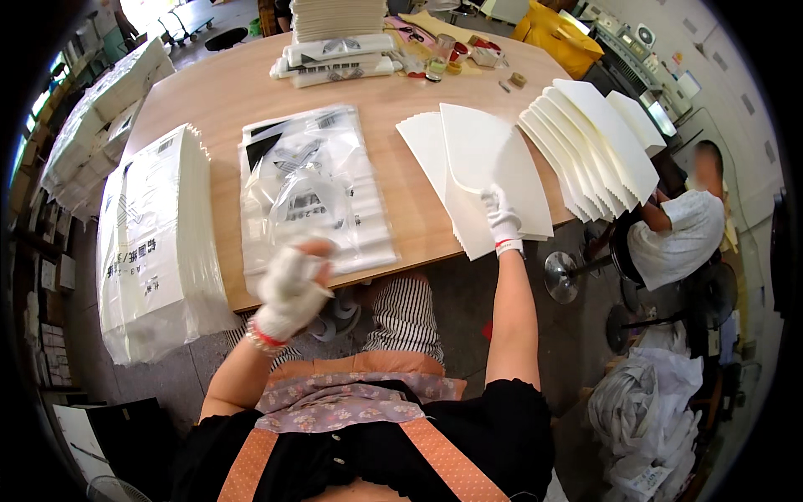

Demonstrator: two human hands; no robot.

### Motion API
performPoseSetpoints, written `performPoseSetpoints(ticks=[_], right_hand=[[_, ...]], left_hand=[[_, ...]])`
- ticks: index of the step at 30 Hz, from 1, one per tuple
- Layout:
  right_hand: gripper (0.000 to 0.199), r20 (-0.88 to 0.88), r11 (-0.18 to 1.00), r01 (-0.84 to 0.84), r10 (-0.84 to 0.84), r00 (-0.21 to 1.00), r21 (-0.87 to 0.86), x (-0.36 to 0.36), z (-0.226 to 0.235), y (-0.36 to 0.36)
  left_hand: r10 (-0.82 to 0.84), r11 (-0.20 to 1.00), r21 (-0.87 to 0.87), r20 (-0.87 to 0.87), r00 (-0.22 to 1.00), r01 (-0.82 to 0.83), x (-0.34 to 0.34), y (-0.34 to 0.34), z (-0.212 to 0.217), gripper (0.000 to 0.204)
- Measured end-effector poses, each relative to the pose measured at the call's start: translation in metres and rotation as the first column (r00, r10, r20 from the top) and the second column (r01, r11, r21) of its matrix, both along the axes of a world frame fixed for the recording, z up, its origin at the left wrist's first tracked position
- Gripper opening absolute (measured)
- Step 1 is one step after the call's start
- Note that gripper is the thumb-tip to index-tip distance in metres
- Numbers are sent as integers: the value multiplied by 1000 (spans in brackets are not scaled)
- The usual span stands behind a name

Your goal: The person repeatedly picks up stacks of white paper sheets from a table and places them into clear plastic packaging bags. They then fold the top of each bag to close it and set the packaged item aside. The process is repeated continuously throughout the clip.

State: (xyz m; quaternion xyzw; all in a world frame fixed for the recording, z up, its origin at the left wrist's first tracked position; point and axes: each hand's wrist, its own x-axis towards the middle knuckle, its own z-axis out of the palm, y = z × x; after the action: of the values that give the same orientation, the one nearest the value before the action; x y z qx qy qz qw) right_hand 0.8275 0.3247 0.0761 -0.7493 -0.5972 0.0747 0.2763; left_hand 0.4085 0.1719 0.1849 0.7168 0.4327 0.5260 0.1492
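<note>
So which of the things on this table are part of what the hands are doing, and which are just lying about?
In hand:
- right hand on the white card sheets
- left hand, blurred, over the clear plastic bags

Lying about:
- fanned cream sheets
- big wrapped bundle at the table's left
- wrapped packs and small clutter at the far edge
- sacks on the floor

left hand [291,289] motion-blurred, grip unreadable, bag printing under plastic wrap [314,188] smeared by glare, small clutter at table's far edge [456,57] too tiny to identify, co-worker [682,226] partly hidden behind fanned white sheets [590,146], stacked bags [335,17] cut off by top edge
</note>
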Motion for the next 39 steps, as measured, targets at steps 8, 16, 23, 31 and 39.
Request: performPoseSetpoints(ticks=[8,16,23,31,39], right_hand=[[15,150,904,-373,347,926,209,-87,40,-111],[34,-976,939,-324,-49,212,-118,-47,6,-212],[46,-990,990,-121,92,104,79,-195,-37,-208],[35,-527,959,-205,280,802,198,-177,59,-228],[22,239,866,-410,479,845,-287,-210,88,-184]], left_hand=[[452,113,-455,815,362,883,134,38,-71,37],[-397,294,-926,105,912,235,53,-5,-20,48],[-400,861,-504,-604,689,59,85,-79,-75,76],[517,837,188,-582,628,-515,-35,78,7,58],[250,930,-147,-415,875,-336,2,82,6,44]])
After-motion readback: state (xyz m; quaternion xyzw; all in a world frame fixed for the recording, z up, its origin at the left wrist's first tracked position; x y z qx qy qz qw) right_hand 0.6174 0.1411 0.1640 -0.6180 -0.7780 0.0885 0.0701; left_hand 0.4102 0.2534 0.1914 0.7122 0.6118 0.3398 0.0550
